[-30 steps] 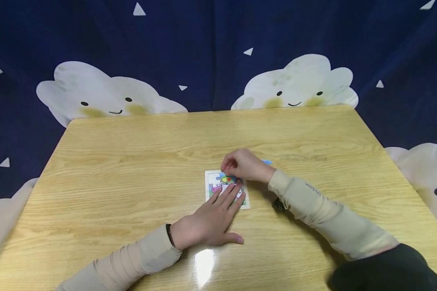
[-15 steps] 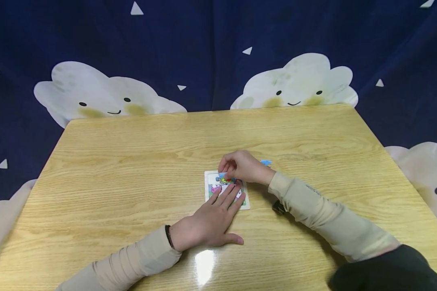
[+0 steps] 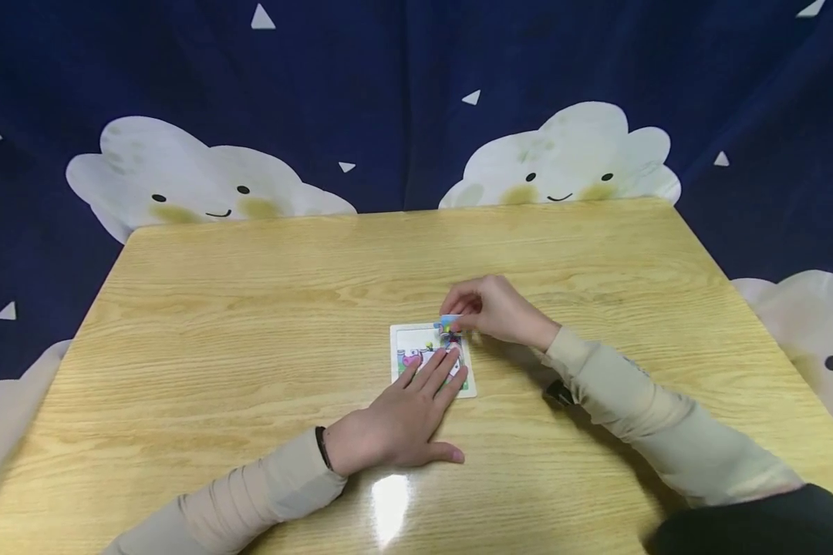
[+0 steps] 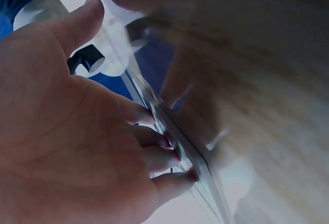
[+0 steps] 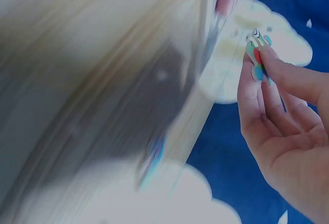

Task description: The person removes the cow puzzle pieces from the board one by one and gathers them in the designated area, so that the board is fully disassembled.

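Observation:
A white-framed jigsaw puzzle (image 3: 404,339) with a cow picture lies on the table in the head view; its upper left shows bare white. Across its lower part rests my left hand (image 3: 406,424), fingers straight and spread, thumb out on the wood. In the left wrist view those fingertips (image 4: 172,180) press on the board near its edge. Over the upper right corner, my right hand (image 3: 507,312) pinches a puzzle piece (image 3: 450,321) between thumb and fingers. The right wrist view shows this piece (image 5: 258,59) as blue, green and red, held up from the board.
Another blue-edged puzzle piece (image 5: 152,160) lies on the table in the right wrist view; the right hand hides it in the head view. The wooden table (image 3: 250,308) ends at a dark blue curtain (image 3: 389,92) with printed clouds.
My right hand has moved right with the piece, from the puzzle's top middle to its upper right corner. White board shows where the piece was. The left hand stays put.

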Available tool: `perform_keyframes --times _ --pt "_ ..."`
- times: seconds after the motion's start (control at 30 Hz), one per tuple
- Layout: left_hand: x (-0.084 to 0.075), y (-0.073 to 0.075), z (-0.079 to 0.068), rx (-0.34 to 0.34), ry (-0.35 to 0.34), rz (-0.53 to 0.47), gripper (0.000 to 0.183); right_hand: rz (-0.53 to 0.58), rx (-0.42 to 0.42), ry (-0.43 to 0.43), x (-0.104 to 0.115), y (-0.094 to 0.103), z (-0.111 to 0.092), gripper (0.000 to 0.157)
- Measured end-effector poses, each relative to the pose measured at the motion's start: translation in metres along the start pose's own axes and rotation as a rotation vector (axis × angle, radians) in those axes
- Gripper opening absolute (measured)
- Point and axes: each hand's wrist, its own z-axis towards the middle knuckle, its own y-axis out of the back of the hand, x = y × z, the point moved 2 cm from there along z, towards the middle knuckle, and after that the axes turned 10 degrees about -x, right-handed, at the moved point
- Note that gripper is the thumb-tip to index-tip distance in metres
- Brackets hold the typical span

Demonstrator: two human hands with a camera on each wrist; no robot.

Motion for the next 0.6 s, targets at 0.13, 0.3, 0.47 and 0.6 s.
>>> perform_keyframes --times 0.13,0.3,0.47,0.6 --pt "0.001 0.000 -0.001 -0.011 0.004 -0.013 0.100 -0.022 -0.049 -0.067 -0.017 0.028 -0.012 0.012" --pt "0.002 0.000 -0.003 -0.027 0.009 -0.046 0.100 -0.100 -0.075 -0.146 -0.039 0.060 -0.028 0.013" --pt "0.001 0.000 -0.003 -0.036 0.006 -0.058 0.099 -0.170 -0.086 -0.213 -0.062 0.081 -0.041 0.013" --pt "0.001 0.000 -0.003 -0.036 -0.006 -0.049 0.099 -0.231 -0.091 -0.235 -0.076 0.089 -0.049 0.012"
